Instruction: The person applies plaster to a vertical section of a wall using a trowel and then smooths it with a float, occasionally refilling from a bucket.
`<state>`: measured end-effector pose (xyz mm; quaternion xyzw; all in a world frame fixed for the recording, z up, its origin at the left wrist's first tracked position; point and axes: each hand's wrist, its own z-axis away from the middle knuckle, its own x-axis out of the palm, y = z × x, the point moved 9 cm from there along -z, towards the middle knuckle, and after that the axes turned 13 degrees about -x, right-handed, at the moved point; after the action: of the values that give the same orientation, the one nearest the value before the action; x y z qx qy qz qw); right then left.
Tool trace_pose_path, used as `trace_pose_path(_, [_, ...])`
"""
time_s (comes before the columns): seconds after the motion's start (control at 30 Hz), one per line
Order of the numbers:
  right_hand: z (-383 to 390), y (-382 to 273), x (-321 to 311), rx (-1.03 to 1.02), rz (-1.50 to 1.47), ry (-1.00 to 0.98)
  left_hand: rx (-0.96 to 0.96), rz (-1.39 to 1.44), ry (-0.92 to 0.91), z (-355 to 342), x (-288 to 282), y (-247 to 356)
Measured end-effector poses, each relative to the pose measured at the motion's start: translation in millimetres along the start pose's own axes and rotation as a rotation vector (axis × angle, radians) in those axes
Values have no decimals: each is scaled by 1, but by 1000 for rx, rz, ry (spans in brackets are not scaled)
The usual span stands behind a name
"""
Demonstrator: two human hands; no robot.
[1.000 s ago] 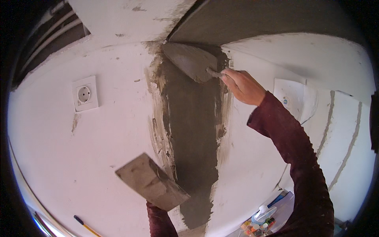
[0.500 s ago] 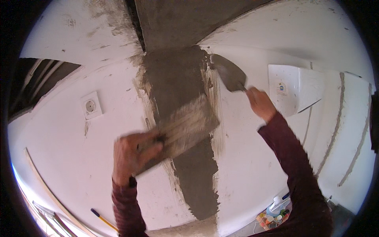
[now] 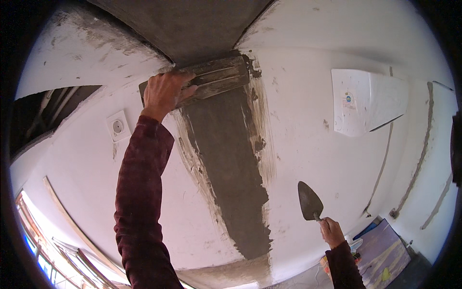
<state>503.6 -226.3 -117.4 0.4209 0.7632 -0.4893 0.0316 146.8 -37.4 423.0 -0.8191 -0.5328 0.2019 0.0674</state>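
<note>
My left hand [image 3: 166,91] is raised high and grips a flat plastering float [image 3: 211,79], pressed against the wall at the top of a wet grey plaster strip [image 3: 226,168], just under the ceiling. The strip runs down the white wall [image 3: 313,159] toward the floor. My right hand [image 3: 332,232] hangs low at the right and holds a pointed trowel [image 3: 309,200] by its handle, blade up and away from the wall.
A wall socket [image 3: 118,126] sits left of my raised arm. A white air-conditioner unit [image 3: 368,101] hangs at the upper right. Grey filled channels [image 3: 426,130] run down the right wall. Boards and small items [image 3: 380,250] lie on the floor below.
My left hand has lifted the float from the middle of the strip up to its top. My right hand has dropped with the trowel from the top of the strip to low right.
</note>
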Motion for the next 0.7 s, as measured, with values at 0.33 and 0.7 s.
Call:
trace_pose_path(0.33, [45, 9, 0, 178, -66, -6, 16, -65, 11, -11, 3, 1])
trace_pose_path(0.7, [57, -7, 1, 254, -218, 84, 3, 87, -29, -23, -3, -3])
